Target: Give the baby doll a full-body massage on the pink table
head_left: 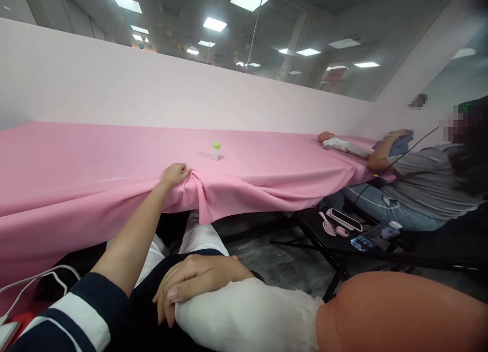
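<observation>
My left hand (175, 175) pinches a gathered fold at the near edge of the pink tablecloth (95, 164), pulling the cloth into creases. My navy-and-white striped sleeve (80, 311) runs up towards it. Low in view, my right hand (194, 283) curls over a baby doll in white clothing (247, 316). The doll's large tan head (396, 314) sits blurred at the bottom right. A small baby bottle with a green top (216, 151) stands on the cloth beyond my left hand.
At the far right, a seated co-worker (427, 189) reaches over a second baby doll (339, 143) on the table. A low black table (324, 235) holds a phone (345, 220), a pink brush (328, 224) and a small clear bottle (391, 230). A white cable (34, 283) crosses the lower left.
</observation>
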`<state>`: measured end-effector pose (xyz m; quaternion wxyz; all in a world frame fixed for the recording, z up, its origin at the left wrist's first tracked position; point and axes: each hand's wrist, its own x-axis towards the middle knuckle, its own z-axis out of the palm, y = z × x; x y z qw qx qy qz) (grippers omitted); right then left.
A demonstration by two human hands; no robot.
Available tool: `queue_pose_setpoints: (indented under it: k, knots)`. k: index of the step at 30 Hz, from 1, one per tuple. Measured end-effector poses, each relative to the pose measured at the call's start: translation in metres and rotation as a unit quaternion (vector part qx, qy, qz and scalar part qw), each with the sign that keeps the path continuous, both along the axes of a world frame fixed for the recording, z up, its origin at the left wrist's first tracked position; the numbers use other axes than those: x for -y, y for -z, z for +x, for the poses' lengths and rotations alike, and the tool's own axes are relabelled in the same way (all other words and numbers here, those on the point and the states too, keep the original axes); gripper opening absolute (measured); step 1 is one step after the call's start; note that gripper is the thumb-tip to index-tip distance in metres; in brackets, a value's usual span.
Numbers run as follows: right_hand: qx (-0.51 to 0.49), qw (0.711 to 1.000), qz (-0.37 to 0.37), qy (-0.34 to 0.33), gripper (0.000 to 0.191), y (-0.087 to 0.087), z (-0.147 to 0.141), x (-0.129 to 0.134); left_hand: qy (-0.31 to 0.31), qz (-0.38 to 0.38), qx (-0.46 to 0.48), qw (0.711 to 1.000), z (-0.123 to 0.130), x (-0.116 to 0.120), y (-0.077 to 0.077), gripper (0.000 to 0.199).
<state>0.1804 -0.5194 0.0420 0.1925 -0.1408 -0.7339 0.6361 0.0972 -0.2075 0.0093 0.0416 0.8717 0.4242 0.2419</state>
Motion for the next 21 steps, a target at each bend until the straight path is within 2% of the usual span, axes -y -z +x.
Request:
queue_pose_setpoints:
  k: [6, 11, 17, 21]
  knots:
    - [0.003, 0.999, -0.035, -0.028, 0.04, 0.012, 0.0, -0.007, 0.002, -0.003, -0.002, 1.0, 0.002, 0.002, -0.002, 0.034]
    - [0.01, 0.998, -0.064, -0.022, 0.039, 0.013, -0.001, -0.008, 0.0, -0.003, -0.007, 1.0, 0.002, 0.004, -0.004, 0.034]
    - [-0.022, 0.999, -0.043, -0.025, 0.044, 0.01, -0.002, -0.007, 0.0, -0.005, -0.003, 1.0, 0.0, 0.004, -0.004, 0.033]
    - [-0.023, 0.999, -0.034, -0.033, 0.044, 0.018, -0.001, -0.007, 0.001, -0.009, 0.0, 1.0, 0.0, 0.002, -0.003, 0.033]
